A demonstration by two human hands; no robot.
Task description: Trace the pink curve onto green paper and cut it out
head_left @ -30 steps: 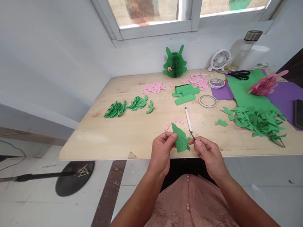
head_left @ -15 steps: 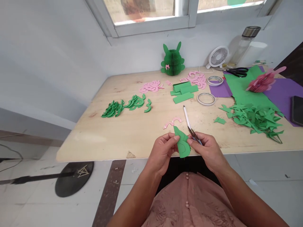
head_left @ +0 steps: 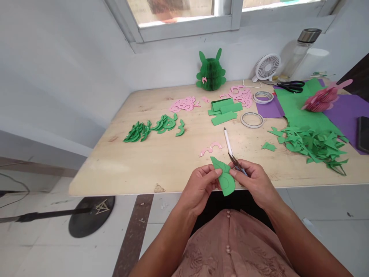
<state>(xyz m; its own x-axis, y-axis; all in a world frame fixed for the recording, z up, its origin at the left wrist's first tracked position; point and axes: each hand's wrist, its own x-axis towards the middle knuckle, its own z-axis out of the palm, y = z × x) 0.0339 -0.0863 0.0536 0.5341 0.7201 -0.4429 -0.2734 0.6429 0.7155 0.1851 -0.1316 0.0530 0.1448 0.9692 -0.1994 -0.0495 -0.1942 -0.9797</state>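
While both hands meet at the near edge of the worktop (head_left: 115, 173), a green paper piece (head_left: 225, 179) is suspended between them, its lower end projecting past that edge. Curved lines are visible on its face. The step in hand is judged to be adjustment of the piece between cuts along these lines; a further cut would call for freeing the right thumb and bringing the blades onto a line, with the opposite hand steadying the paper.

Left hand (head_left: 203, 182): extended obliquely inward, thumb laid on the face and fingers curled behind, pinching the left margin. Right hand (head_left: 255, 179): inclined inward in near-mirror fashion, thumb and fingers pinching the right margin. Scissors (head_left: 236, 164) are retained in this same hand, blades directed toward the far edge and somewhat left; how the remaining fingers engage the handles cannot be told.

Beyond the hands, a white pencil (head_left: 227, 138) points toward the far edge, with a pink paper strip (head_left: 216, 145) to its left. Green scraps (head_left: 314, 146) are heaped toward the right edge.
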